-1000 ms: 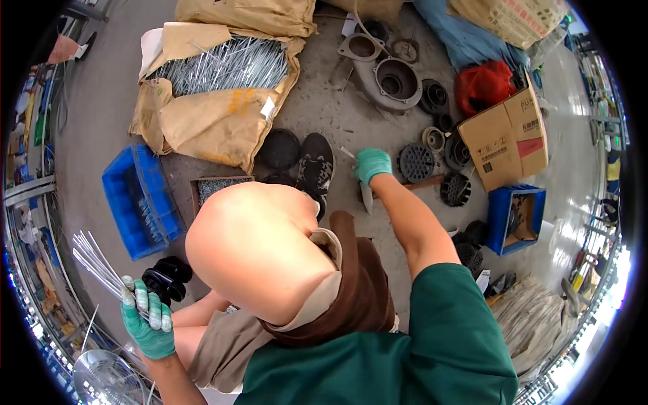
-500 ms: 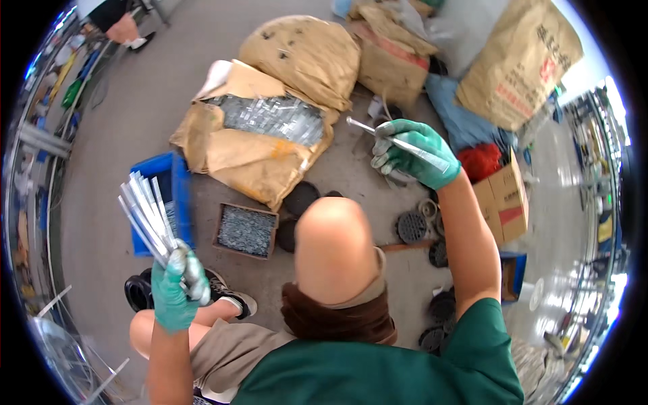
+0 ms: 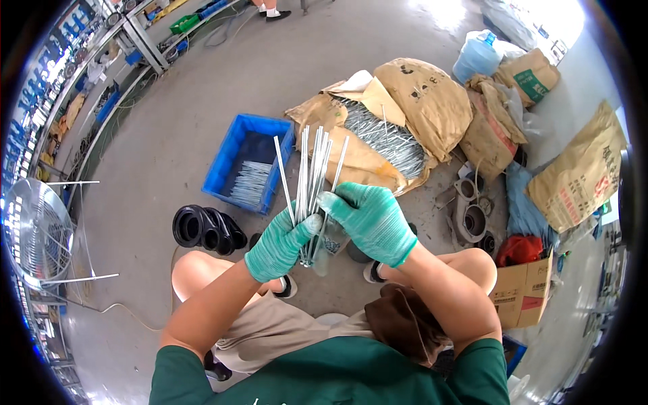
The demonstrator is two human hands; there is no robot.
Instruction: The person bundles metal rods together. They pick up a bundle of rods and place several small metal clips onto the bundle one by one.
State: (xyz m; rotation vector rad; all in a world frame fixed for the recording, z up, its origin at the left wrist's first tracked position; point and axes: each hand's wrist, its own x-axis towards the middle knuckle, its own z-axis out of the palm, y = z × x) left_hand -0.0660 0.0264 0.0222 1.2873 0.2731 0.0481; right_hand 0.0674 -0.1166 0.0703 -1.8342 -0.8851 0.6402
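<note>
My left hand [image 3: 283, 244], in a green glove, is closed around a bundle of long thin metal rods [image 3: 312, 169] that stand nearly upright and fan out at the top. My right hand [image 3: 374, 223], gloved alike, meets it from the right and pinches one rod [image 3: 340, 162] against the bundle's side. Small widened ends seem to show at the bottom of the bundle. Beyond my hands, a blue bin [image 3: 219, 162] holds a layer of similar rods [image 3: 252, 182]. A torn brown paper sack [image 3: 361, 162] lies open with many more rods [image 3: 398, 145] inside.
Black rings [image 3: 192, 226] lie on the floor left of my knees. A wire-cage fan [image 3: 40, 233] stands far left. Metal castings [image 3: 469, 216], a cardboard box [image 3: 516, 293] and a large paper sack [image 3: 580, 172] are on the right. Another person's feet [image 3: 275, 13] show at the top.
My hands were wide apart and have come together in front of me. The right brought its rod to the left's bundle. My view has swung left, so the bin and sack appear farther right.
</note>
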